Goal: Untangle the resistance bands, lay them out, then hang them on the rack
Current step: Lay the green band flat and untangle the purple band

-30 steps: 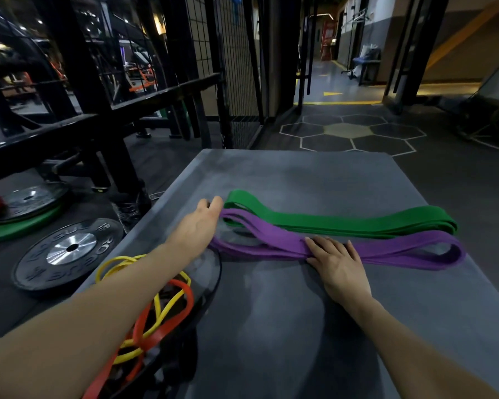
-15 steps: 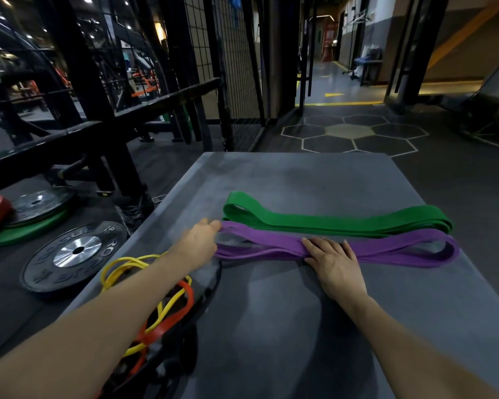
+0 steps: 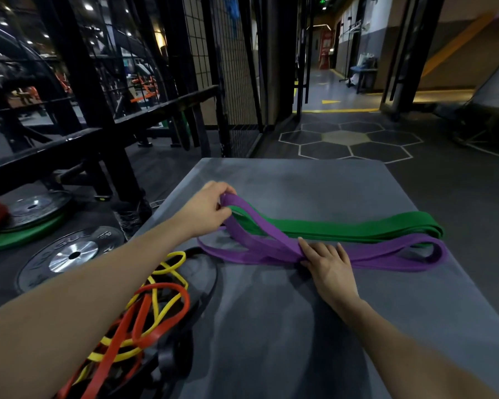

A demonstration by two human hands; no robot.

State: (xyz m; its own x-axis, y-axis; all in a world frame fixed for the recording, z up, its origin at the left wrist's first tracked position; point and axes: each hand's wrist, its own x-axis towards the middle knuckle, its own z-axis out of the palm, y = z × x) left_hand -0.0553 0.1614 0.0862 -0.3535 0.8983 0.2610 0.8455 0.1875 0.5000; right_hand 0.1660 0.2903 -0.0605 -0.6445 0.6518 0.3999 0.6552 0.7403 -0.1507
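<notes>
A purple band [image 3: 386, 251] lies lengthwise across the grey mat [image 3: 300, 326], with a green band [image 3: 343, 226] just behind it. My left hand [image 3: 206, 210] pinches the purple band's left end and holds it lifted off the mat, over the green band's left end. My right hand [image 3: 327, 264] presses flat on the middle of the purple band. A tangle of yellow [image 3: 167, 266], orange [image 3: 144, 318] and black [image 3: 173, 358] bands lies at the mat's near left edge.
Weight plates [image 3: 69, 254] lie on the floor left of the mat, in front of a black steel rack [image 3: 98, 133]. A wire mesh panel [image 3: 222, 67] stands behind the mat. Hexagon-marked floor [image 3: 346, 139] lies beyond the mat's far edge.
My left hand has taken hold of the purple band's left end and raised it up and back over the green band. My right hand stays pressed on the purple band's middle.
</notes>
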